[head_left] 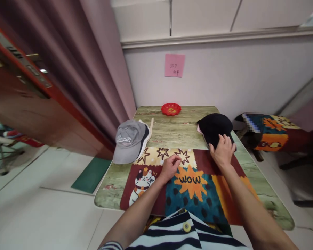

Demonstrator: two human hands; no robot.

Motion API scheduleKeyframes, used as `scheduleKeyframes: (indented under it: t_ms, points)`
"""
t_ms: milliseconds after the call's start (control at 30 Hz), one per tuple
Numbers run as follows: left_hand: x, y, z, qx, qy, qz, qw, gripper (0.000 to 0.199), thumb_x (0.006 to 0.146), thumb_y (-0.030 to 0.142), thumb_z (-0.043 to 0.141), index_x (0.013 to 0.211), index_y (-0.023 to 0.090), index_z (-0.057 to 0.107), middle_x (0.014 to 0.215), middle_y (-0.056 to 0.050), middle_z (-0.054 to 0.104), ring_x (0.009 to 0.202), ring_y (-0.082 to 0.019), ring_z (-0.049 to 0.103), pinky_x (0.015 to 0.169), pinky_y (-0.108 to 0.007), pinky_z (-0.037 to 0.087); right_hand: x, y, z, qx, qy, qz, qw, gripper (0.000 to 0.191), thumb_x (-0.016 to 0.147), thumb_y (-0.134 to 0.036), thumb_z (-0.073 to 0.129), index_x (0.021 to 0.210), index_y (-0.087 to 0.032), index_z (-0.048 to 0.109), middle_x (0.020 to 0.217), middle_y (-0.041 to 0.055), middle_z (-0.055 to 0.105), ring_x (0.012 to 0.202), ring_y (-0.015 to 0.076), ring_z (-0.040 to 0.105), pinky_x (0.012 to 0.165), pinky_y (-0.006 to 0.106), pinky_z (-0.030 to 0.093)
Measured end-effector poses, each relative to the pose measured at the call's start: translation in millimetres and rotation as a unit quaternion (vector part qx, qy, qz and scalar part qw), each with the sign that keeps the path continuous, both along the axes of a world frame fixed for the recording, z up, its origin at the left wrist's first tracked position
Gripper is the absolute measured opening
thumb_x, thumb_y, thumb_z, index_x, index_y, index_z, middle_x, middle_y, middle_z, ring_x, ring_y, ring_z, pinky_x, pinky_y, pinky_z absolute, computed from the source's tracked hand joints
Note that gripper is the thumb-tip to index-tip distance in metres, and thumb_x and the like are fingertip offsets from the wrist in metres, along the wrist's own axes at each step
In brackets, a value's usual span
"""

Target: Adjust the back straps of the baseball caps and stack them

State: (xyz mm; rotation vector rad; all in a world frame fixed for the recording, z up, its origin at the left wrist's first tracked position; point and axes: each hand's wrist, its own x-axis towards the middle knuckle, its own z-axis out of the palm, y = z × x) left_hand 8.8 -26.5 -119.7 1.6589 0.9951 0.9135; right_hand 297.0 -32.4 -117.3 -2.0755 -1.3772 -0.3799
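Note:
At the right side of the table, a black cap [214, 125] lies with its brim toward me, and a bit of pale pink shows at its left edge. My right hand [222, 152] spans that brim from above, thumb on one side and fingers on the other, gripping it. Lower and left of it, my left hand [170, 168] is closed over the printed mat [151, 208], its fingers curled with nothing seen in them. On the left, a grey cap [129, 137] with white lettering sits stacked over dark and cream caps, brims facing me.
A red scalloped dish [171, 109] stands at the back of the wooden-patterned table [169, 130]. Behind, a pink note [174, 65] is stuck to the wall. A red-brown door [41, 111] and a purple curtain [101, 52] flank the left; another patterned mat [275, 130] lies beyond the right edge.

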Motion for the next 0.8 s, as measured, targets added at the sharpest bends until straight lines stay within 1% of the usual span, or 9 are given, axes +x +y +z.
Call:
scheduleKeyframes:
  t_ms: [100, 167, 300, 367, 467, 567, 667, 733, 800]
  points:
    - [0, -1, -1.8, -0.003, -0.005, 0.002, 1.0, 0.013, 0.087, 0.026, 0.058, 0.088, 0.02, 0.069, 0.079, -0.001, 0.069, 0.07, -0.013, 0.06, 0.067, -0.023, 0.047, -47, 8, 2.7, 0.059, 0.08, 0.136, 0.986, 0.054, 0.092, -0.04, 0.053, 0.141, -0.015, 0.052, 0.145, 0.0207, 0.054, 0.137, 0.0354, 0.048, 0.113, 0.057, 0.035]
    - [2, -2, -4.5, -0.006, -0.008, 0.005, 1.0, 0.013, 0.086, 0.027, 0.06, 0.09, 0.02, 0.07, 0.08, -0.001, 0.07, 0.073, -0.014, 0.063, 0.069, -0.024, 0.049, -80, 18, -0.5, 0.054, 0.221, 0.194, 0.954, 0.047, 0.09, -0.048, 0.055, 0.126, -0.017, 0.063, 0.124, 0.0175, 0.069, 0.114, 0.0322, 0.064, 0.101, 0.049, 0.049]
    - [4, -7, -7.7, -0.019, -0.04, 0.015, 0.999, 0.013, 0.085, 0.03, 0.063, 0.088, 0.019, 0.07, 0.081, -0.002, 0.07, 0.073, -0.014, 0.064, 0.07, -0.025, 0.051, -126, 37, -17.4, 0.007, 0.49, 0.198, 0.849, 0.049, 0.085, -0.061, 0.057, 0.103, -0.017, 0.069, 0.088, 0.0111, 0.077, 0.078, 0.026, 0.073, 0.075, 0.039, 0.058]
    - [-1, -3, -0.5, -0.018, -0.059, 0.041, 0.997, 0.014, 0.084, 0.032, 0.065, 0.087, 0.018, 0.07, 0.079, -0.003, 0.071, 0.071, -0.015, 0.064, 0.068, -0.026, 0.051, -136, 43, -25.8, 0.006, 0.509, 0.2, 0.837, 0.05, 0.085, -0.062, 0.055, 0.1, -0.017, 0.069, 0.084, 0.0102, 0.077, 0.074, 0.0248, 0.073, 0.071, 0.036, 0.059]
    - [-27, 22, 30.8, 0.045, -0.031, 0.151, 0.987, 0.013, 0.082, 0.031, 0.066, 0.079, 0.019, 0.069, 0.077, -0.003, 0.071, 0.071, -0.016, 0.064, 0.07, -0.027, 0.052, -138, 43, -32.5, 0.001, 0.494, 0.204, 0.845, 0.046, 0.083, -0.061, 0.057, 0.097, -0.019, 0.07, 0.08, 0.0082, 0.077, 0.074, 0.0251, 0.074, 0.072, 0.036, 0.058]
    - [-79, 70, 79.2, 0.12, 0.001, 0.273, 0.954, 0.009, 0.083, 0.027, 0.064, 0.085, 0.02, 0.07, 0.088, -0.004, 0.072, 0.083, -0.018, 0.065, 0.081, -0.03, 0.051, -136, 38, -32.5, -0.008, 0.48, 0.21, 0.852, 0.042, 0.082, -0.059, 0.06, 0.094, -0.02, 0.072, 0.082, 0.0074, 0.078, 0.076, 0.0258, 0.074, 0.075, 0.036, 0.057]
    - [-137, 119, 119.4, 0.199, 0.158, 0.413, 0.875, 0.01, 0.079, 0.021, 0.066, 0.088, 0.02, 0.071, 0.1, -0.007, 0.071, 0.096, -0.022, 0.064, 0.093, -0.034, 0.049, -135, 35, -30.4, -0.016, 0.469, 0.212, 0.857, 0.04, 0.084, -0.058, 0.058, 0.094, -0.021, 0.071, 0.085, 0.0072, 0.078, 0.078, 0.0259, 0.075, 0.078, 0.036, 0.056]
    - [-168, 141, 131.9, 0.171, 0.283, 0.446, 0.831, 0.013, 0.079, 0.024, 0.068, 0.09, 0.02, 0.073, 0.109, -0.01, 0.071, 0.105, -0.025, 0.063, 0.097, -0.037, 0.046, -135, 34, -29.8, -0.02, 0.461, 0.212, 0.861, 0.04, 0.084, -0.058, 0.058, 0.094, -0.021, 0.072, 0.082, 0.007, 0.078, 0.077, 0.0261, 0.074, 0.078, 0.036, 0.055]
    - [-186, 154, 133.4, 0.108, 0.371, 0.433, 0.814, 0.018, 0.08, 0.032, 0.07, 0.094, 0.022, 0.075, 0.112, -0.011, 0.072, 0.109, -0.028, 0.062, 0.094, -0.038, 0.046, -135, 35, -30.3, -0.023, 0.455, 0.212, 0.865, 0.04, 0.084, -0.058, 0.058, 0.094, -0.021, 0.072, 0.08, 0.0067, 0.077, 0.076, 0.0263, 0.074, 0.078, 0.036, 0.055]
